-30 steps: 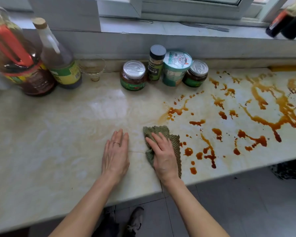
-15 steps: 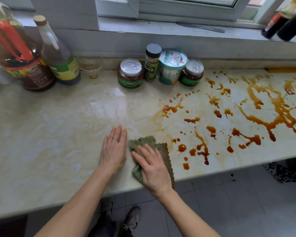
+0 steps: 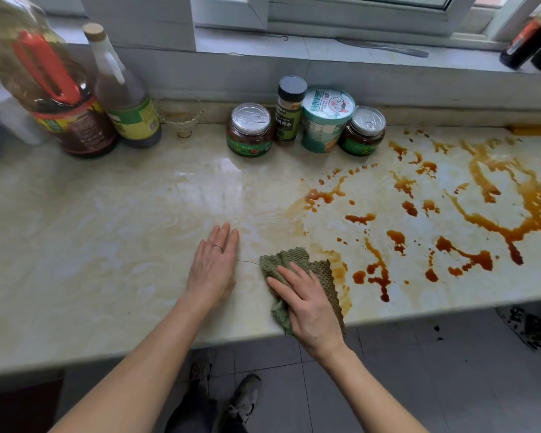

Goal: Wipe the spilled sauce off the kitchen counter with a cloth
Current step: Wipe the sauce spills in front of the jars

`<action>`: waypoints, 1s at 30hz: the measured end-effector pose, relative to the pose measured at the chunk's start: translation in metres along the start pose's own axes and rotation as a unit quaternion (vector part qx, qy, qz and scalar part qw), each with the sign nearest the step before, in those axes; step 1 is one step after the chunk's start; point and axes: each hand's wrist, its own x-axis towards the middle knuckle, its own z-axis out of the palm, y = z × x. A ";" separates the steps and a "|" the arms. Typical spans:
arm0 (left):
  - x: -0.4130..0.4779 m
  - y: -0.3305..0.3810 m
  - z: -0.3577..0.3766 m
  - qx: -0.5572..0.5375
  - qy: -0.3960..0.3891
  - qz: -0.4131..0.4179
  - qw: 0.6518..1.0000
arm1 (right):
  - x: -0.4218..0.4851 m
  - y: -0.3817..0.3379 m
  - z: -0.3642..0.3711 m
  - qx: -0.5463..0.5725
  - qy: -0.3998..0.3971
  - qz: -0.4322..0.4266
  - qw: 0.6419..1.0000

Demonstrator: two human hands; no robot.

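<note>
Marble bench (image 3: 107, 245) below a window, sauce (image 3: 478, 259) across its right half. The right hand (image 3: 310, 304) presses the cloth (image 3: 320, 270) flat near the front edge, beside the nearest splashes, grip open. The left hand (image 3: 213, 270) lies flat and empty, apparently bracing.
</note>
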 end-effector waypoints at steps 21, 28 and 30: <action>0.003 -0.007 -0.002 -0.009 -0.022 0.002 1.000 | 0.021 0.056 -0.032 -0.031 -0.006 0.099 0.995; 0.004 -0.003 0.001 -0.010 -0.021 -0.010 1.000 | 0.012 0.012 -0.010 -0.089 -0.055 0.021 0.994; 0.004 -0.003 0.000 -0.007 -0.023 -0.008 1.000 | 0.024 0.024 -0.013 -0.110 -0.075 0.011 0.991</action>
